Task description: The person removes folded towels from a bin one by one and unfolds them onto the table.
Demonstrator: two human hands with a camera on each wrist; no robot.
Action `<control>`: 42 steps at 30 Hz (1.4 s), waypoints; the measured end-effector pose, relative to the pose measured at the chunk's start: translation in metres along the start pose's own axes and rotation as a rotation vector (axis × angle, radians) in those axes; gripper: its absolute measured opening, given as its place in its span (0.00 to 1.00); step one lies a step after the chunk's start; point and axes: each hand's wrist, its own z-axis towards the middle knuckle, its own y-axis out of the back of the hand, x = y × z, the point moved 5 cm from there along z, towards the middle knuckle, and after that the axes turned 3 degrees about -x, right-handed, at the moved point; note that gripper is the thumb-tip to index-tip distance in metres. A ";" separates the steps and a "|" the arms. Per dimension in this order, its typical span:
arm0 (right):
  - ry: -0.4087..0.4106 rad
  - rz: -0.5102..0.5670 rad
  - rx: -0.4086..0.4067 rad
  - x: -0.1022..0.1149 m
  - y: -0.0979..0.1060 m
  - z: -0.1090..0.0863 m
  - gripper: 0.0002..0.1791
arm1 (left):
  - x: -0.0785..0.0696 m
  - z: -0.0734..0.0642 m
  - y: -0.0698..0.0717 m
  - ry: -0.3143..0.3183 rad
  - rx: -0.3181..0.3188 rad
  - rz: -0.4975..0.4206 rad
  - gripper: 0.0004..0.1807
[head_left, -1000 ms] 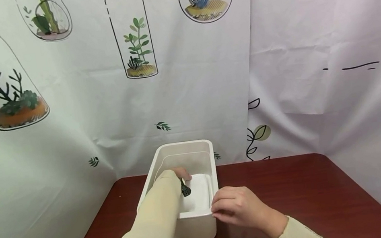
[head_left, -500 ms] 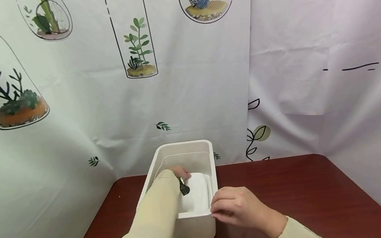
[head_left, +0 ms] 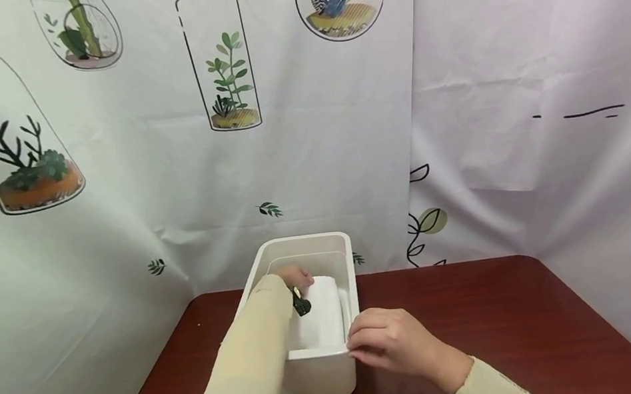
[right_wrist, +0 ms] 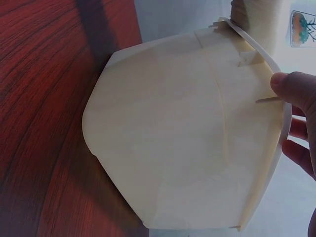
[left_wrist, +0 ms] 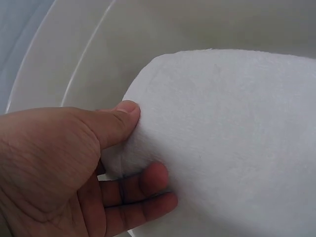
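Observation:
A deep off-white plastic bin (head_left: 317, 378) stands on the table, long side running away from me. Inside it lies a white, soft-looking folded cloth (head_left: 325, 310). My left hand (head_left: 295, 276) reaches deep into the bin at the cloth's far end. In the left wrist view, that hand (left_wrist: 64, 153) pinches the edge of the cloth (left_wrist: 232, 128) between thumb and fingers, two fingertips showing below. My right hand (head_left: 393, 341) holds the bin's near right corner. The right wrist view has its thumb and fingers (right_wrist: 280, 81) over the rim of the bin (right_wrist: 163, 128).
The dark red wooden table (head_left: 458, 305) spreads around the bin. A white curtain (head_left: 322, 156) printed with plants in jars hangs behind and at both sides. A small black wrist device (head_left: 301, 303) sits at my left sleeve (head_left: 248, 361).
My left hand has shifted slightly up and away inside the bin, and the far end of the white cloth has come up with it. My right hand keeps its grip on the corner.

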 end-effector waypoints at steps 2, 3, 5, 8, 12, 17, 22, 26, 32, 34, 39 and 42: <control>-0.007 0.003 -0.003 -0.001 0.000 0.000 0.10 | -0.022 -0.016 0.008 0.060 -0.004 0.025 0.18; -0.013 0.004 -0.003 -0.001 -0.001 -0.001 0.10 | -0.024 -0.017 0.009 0.087 -0.007 0.015 0.17; -0.022 0.004 -0.007 -0.001 -0.001 -0.002 0.10 | -0.060 -0.051 0.021 0.102 -0.038 0.007 0.14; -0.031 0.004 -0.012 -0.002 -0.001 -0.003 0.10 | -0.090 -0.076 0.033 0.145 -0.052 -0.005 0.14; -0.043 0.014 -0.021 -0.003 -0.001 -0.004 0.10 | -0.085 -0.068 0.038 0.154 -0.040 -0.030 0.19; -0.060 0.027 -0.027 -0.005 -0.001 -0.004 0.10 | -0.089 -0.070 0.044 0.170 -0.064 -0.077 0.14; -0.073 0.036 -0.025 -0.005 -0.001 -0.005 0.10 | -0.090 -0.071 0.049 0.160 -0.087 -0.102 0.12; -0.084 0.038 -0.022 -0.006 -0.002 -0.006 0.09 | -0.093 -0.076 0.054 0.153 -0.115 -0.113 0.13; -0.089 0.032 -0.022 -0.007 -0.002 -0.007 0.10 | -0.106 -0.085 0.065 0.196 -0.137 -0.137 0.12; -0.091 0.034 -0.022 -0.007 -0.002 -0.007 0.10 | -0.111 -0.088 0.070 0.198 -0.143 -0.141 0.12; -0.093 0.043 -0.020 -0.006 -0.002 -0.007 0.10 | -0.123 -0.094 0.080 0.172 -0.145 -0.148 0.11; -0.094 0.048 -0.023 -0.007 -0.002 -0.007 0.10 | -0.129 -0.097 0.088 0.160 -0.152 -0.140 0.09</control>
